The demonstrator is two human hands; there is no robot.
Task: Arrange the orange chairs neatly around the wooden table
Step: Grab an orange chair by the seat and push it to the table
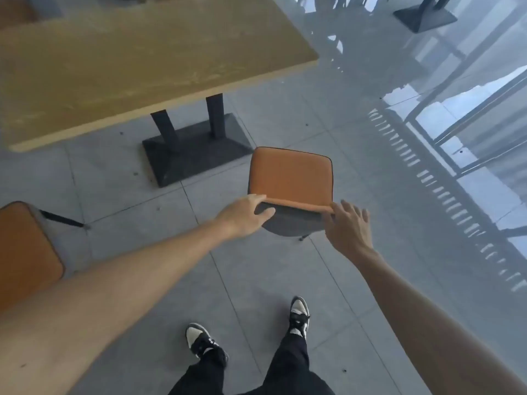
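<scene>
An orange chair (291, 175) with a grey back stands on the tiled floor, just right of the wooden table's (128, 64) near right corner. My left hand (245, 213) grips the left end of the chair's backrest top, thumb behind and fingers over the front. At the right end, my right hand (349, 226) touches the backrest with spread fingers. A second orange chair (25, 252) sits at the left edge, partly cut off by the frame.
The table's black metal base (196, 149) stands left of the chair. Glass wall panels with dark frames (470, 124) run along the right. Another black table base (425, 15) is at the far right. My two feet are on the grey tiles below.
</scene>
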